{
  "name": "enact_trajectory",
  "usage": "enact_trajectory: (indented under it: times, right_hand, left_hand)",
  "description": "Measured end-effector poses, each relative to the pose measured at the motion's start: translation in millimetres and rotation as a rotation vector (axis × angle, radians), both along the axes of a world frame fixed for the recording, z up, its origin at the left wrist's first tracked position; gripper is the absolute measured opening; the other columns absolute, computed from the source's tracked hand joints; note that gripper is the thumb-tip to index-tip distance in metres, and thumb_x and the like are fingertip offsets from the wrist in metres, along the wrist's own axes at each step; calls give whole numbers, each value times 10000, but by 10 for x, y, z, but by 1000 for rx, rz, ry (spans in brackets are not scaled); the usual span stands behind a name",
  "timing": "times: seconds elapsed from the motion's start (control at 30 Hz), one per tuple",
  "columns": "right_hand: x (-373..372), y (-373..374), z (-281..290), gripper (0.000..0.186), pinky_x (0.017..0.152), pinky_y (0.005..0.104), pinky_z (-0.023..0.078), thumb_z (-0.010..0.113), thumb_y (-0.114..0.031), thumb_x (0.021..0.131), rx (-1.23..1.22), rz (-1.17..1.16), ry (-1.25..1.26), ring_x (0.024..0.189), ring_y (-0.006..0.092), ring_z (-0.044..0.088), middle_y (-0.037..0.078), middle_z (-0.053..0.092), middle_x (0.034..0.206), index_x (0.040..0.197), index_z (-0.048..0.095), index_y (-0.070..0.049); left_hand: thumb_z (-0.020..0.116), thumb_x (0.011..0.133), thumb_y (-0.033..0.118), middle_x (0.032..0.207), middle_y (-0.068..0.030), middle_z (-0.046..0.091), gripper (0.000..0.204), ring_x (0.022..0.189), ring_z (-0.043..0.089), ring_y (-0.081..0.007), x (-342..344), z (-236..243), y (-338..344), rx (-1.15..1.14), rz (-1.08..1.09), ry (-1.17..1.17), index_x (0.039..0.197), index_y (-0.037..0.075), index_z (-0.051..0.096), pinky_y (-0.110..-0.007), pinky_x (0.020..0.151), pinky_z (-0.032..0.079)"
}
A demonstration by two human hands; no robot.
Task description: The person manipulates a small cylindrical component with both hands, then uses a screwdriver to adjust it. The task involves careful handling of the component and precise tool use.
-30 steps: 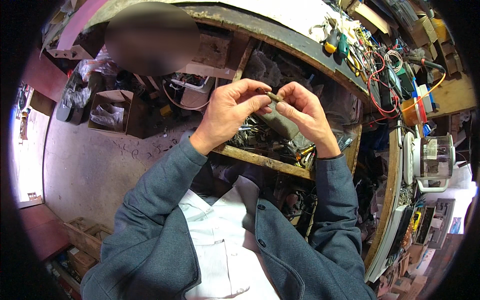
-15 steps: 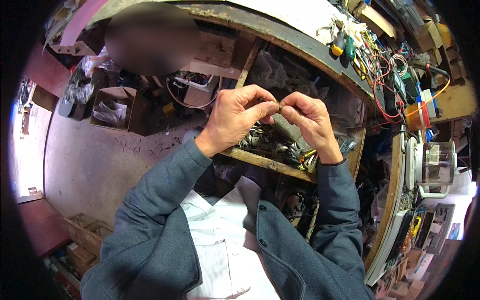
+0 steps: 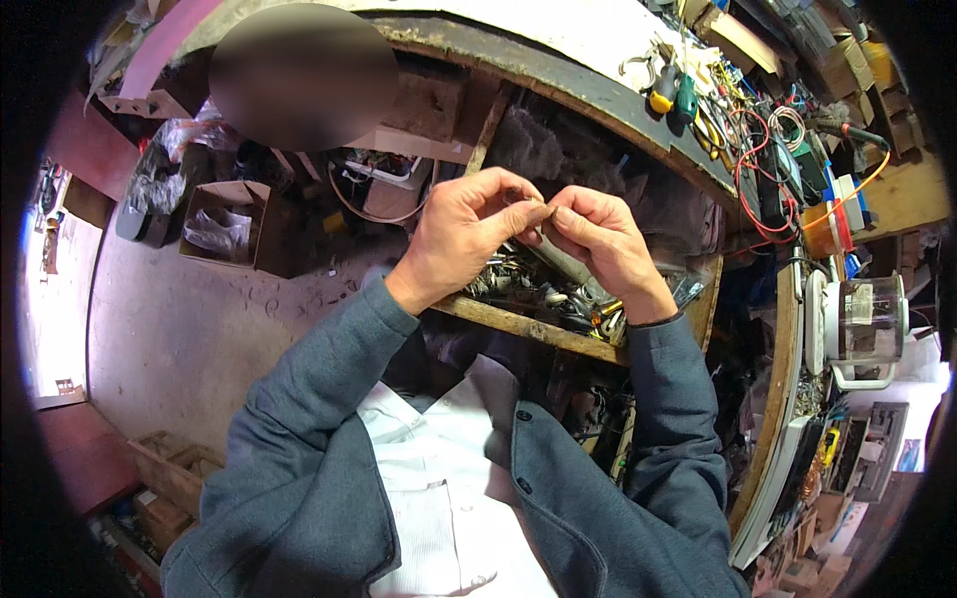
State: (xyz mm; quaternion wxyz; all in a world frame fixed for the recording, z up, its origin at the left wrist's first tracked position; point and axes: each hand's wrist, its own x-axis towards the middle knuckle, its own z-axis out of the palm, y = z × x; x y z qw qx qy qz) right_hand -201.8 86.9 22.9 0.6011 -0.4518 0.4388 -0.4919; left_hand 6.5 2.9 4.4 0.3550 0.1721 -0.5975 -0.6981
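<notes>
My left hand (image 3: 457, 231) and my right hand (image 3: 606, 244) meet fingertip to fingertip above an open wooden drawer (image 3: 538, 327). Both are closed in a pinch. Between the fingers there is something small and dark, mostly covered and too small to name. Below the hands, the drawer holds a jumble of small metal parts (image 3: 505, 279) and a few yellow and white pieces. A greyish long object lies in it under my right hand, partly hidden by the fingers.
Along the far bench edge lie a yellow-and-black screwdriver (image 3: 662, 92), a green-handled one (image 3: 685, 100) and red cables (image 3: 743, 184). At right stands a clear jug (image 3: 867, 319) with a white handle. A cardboard box (image 3: 227, 224) with plastic sits on the floor at left.
Both hands stay pinched together. The right fingertips have shifted slightly left, and the whole view has moved a little.
</notes>
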Motion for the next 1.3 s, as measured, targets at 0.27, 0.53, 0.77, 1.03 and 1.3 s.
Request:
enact_trajectory:
  times: [0.27, 0.53, 0.77, 1.03, 1.3]
  right_hand:
    - [111, -47, -99, 188, 847, 249, 497, 664, -182, 1050, -262, -232, 52, 920, 85, 616, 9, 700, 986, 1072, 709, -2]
    - [165, -21, -4, 96, 767, 226, 532, 717, -71, 997, -359, -268, 333, 874, 62, 633, 9, 701, 957, 1057, 673, -9]
    - [162, -36, 59, 309, 754, 255, 565, 576, -208, 1095, -371, -164, 185, 869, 107, 667, 81, 691, 1117, 1299, 656, 10]
    - [271, 76, 182, 444, 726, 303, 606, 549, -300, 1103, -115, -1, -158, 909, 178, 718, 186, 724, 1184, 1321, 634, 77]
    - [197, -3, 52, 302, 876, 315, 564, 605, -227, 1073, -233, 29, -127, 1037, 215, 692, 179, 727, 1177, 1065, 719, 52]
  left_hand:
    - [710, 997, 66, 1184, -39, 692, 421, 1105, 658, -112, -146, -85, -33, -5, -95, 50, 1396, -7, 602, -271, 970, 560]
    - [619, 1053, 136, 1017, -75, 755, 233, 928, 699, -121, -143, -85, -24, -59, -248, -75, 1170, -50, 697, -287, 847, 573]
    - [574, 1098, 220, 969, -66, 755, 280, 804, 722, -131, -90, -94, -62, 113, -520, -65, 1131, -21, 713, -284, 762, 592]
    - [569, 1083, 125, 1197, -165, 726, 351, 1059, 730, -242, -74, -41, -122, 249, -699, 15, 1384, -55, 548, -364, 962, 585]
    - [668, 1015, 57, 1110, -93, 760, 234, 1020, 696, -151, -1, -11, -135, 75, -529, -46, 1227, -39, 691, -312, 966, 548]
